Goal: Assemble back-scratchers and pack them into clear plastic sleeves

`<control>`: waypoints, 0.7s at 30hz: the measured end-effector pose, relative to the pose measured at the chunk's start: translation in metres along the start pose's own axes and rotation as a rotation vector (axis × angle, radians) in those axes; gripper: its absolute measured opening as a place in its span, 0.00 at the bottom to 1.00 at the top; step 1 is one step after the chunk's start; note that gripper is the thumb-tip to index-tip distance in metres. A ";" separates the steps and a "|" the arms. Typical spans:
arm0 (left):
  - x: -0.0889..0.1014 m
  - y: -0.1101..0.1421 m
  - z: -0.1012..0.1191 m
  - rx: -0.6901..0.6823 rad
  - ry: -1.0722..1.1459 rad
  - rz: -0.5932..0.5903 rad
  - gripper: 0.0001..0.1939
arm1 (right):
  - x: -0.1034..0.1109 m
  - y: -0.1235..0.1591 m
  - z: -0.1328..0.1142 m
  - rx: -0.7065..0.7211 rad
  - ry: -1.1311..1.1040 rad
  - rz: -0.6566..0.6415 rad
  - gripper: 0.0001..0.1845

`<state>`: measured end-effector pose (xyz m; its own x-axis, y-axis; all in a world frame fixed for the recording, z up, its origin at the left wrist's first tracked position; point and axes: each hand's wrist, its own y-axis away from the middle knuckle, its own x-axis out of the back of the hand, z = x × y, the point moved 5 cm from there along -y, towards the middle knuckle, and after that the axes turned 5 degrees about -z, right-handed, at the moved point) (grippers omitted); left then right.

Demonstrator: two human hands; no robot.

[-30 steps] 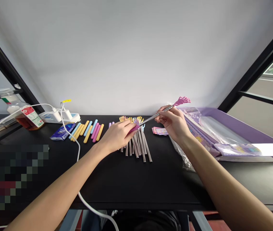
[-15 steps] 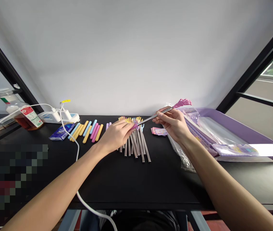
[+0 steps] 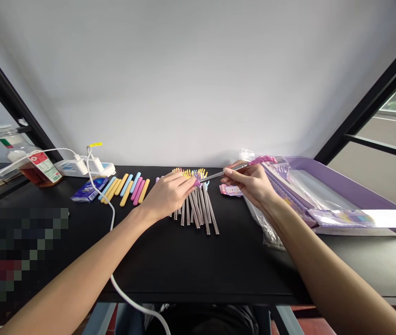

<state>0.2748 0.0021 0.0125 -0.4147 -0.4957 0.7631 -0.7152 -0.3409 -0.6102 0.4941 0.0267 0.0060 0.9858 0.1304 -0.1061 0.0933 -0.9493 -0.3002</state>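
A back scratcher with a metal rod (image 3: pixel 214 176) and a pink claw-like head (image 3: pixel 263 159) spans both my hands, tilted up to the right. My left hand (image 3: pixel 173 193) is closed around its purple-pink handle, most of which the fingers hide. Around the rod near the head, my right hand (image 3: pixel 248 179) closes with thumb and fingers. Beneath and beside my left hand lies a row of metal rods with coloured claw heads (image 3: pixel 201 209), partly covered by that hand. Further left are several loose pastel handles (image 3: pixel 127 193) in blue, yellow and pink.
A purple box (image 3: pixel 351 186) with plastic packaging stands on the right, beside a clear bag (image 3: pixel 271 235) and small printed cards (image 3: pixel 231 190). On the left are a blue packet (image 3: pixel 88 190), a power strip (image 3: pixel 107 169) and a bottle (image 3: pixel 37 163). A white cable (image 3: pixel 113 218) crosses the black table (image 3: pixel 212 270).
The back scratcher's head end has dipped lower and its rod lies flatter. My right hand has shifted slightly; my left hand keeps its hold on the handle.
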 end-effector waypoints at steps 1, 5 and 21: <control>0.000 0.000 0.000 -0.004 0.000 -0.005 0.16 | 0.000 0.001 0.001 -0.014 0.001 0.005 0.18; -0.001 0.000 -0.006 0.048 0.116 -0.036 0.16 | -0.003 0.001 0.000 -0.047 -0.004 0.001 0.18; 0.006 0.010 -0.040 0.336 0.553 -0.331 0.18 | 0.017 0.005 -0.029 0.107 0.708 -0.116 0.13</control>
<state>0.2423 0.0281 0.0192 -0.4935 0.1220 0.8611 -0.6781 -0.6740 -0.2931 0.5154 0.0162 0.0303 0.8280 -0.0226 0.5603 0.2241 -0.9026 -0.3675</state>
